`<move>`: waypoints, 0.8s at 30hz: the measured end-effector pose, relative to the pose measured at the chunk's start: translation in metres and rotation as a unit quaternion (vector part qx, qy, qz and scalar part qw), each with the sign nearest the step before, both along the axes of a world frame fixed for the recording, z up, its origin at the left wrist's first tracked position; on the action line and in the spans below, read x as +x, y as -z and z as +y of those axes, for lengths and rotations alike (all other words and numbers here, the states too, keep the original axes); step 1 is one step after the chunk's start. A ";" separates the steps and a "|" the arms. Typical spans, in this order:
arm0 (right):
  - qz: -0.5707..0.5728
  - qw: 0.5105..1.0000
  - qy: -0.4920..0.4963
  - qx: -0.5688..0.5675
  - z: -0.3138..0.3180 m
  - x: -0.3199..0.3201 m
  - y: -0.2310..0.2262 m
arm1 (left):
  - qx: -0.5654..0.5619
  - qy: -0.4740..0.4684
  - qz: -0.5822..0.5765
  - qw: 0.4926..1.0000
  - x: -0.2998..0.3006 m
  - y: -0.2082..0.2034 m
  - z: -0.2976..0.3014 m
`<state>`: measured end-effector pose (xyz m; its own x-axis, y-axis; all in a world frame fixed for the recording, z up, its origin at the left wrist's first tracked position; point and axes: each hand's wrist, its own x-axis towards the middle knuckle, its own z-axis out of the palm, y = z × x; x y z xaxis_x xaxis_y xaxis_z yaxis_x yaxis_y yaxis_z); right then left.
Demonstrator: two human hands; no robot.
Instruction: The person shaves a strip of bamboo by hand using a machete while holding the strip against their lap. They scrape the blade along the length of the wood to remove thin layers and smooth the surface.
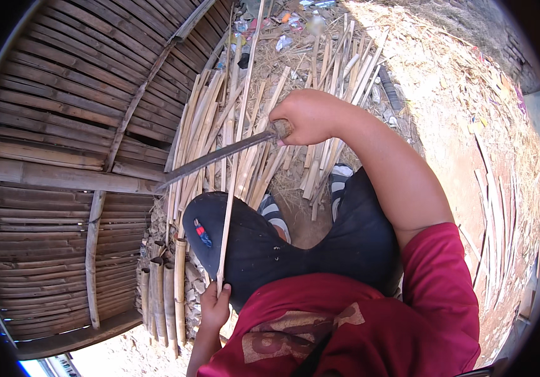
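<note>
My left hand (215,304) is closed round the near end of a long, thin bamboo strip (226,220). The strip slants over my left thigh and runs away from me to the far edge of the view. My right hand (304,118) grips the handle of a long-bladed knife (204,164). Its blade points left and a little toward me, crossing the strip; I cannot tell whether the two touch. Beneath them lies a pile of split bamboo strips (209,116), lengthwise on the ground beyond my knees.
A bamboo slat wall (62,94) with a thick crossbar (56,174) stands close on the left. Several upright bamboo tubes (169,301) are beside my left knee. Litter (283,43) lies at the far end, a dark cylinder (388,88) beyond my right knee, more thin strips (493,213) at right.
</note>
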<state>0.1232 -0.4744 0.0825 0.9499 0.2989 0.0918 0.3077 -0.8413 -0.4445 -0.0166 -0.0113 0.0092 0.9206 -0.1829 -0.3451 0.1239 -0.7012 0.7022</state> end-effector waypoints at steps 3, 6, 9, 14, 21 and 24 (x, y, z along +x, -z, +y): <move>0.060 0.995 -0.042 -0.075 0.029 0.004 0.016 | -0.025 -0.036 0.035 0.998 0.001 0.008 0.005; 0.097 0.992 -0.023 -0.078 0.022 0.023 0.041 | -0.034 -0.040 0.022 0.998 -0.001 0.012 0.004; 0.093 0.993 0.074 0.022 -0.006 0.040 0.060 | -0.006 -0.001 -0.032 0.999 0.002 0.015 0.003; 0.120 0.992 0.006 -0.028 0.023 0.032 0.049 | 0.010 0.002 -0.035 0.999 0.002 0.018 0.007; 0.126 0.991 -0.034 -0.033 0.036 0.033 0.051 | 0.044 0.021 -0.098 0.994 -0.001 0.012 -0.005; 0.137 0.986 0.087 0.046 -0.011 0.048 0.065 | 0.084 0.022 -0.098 0.991 0.000 0.003 -0.011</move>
<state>0.1716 -0.4851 0.0178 0.9789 0.1310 -0.1568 0.0193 -0.8233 -0.5673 -0.0167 -0.0218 0.0062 0.9652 -0.1795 -0.1901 -0.0364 -0.8123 0.5821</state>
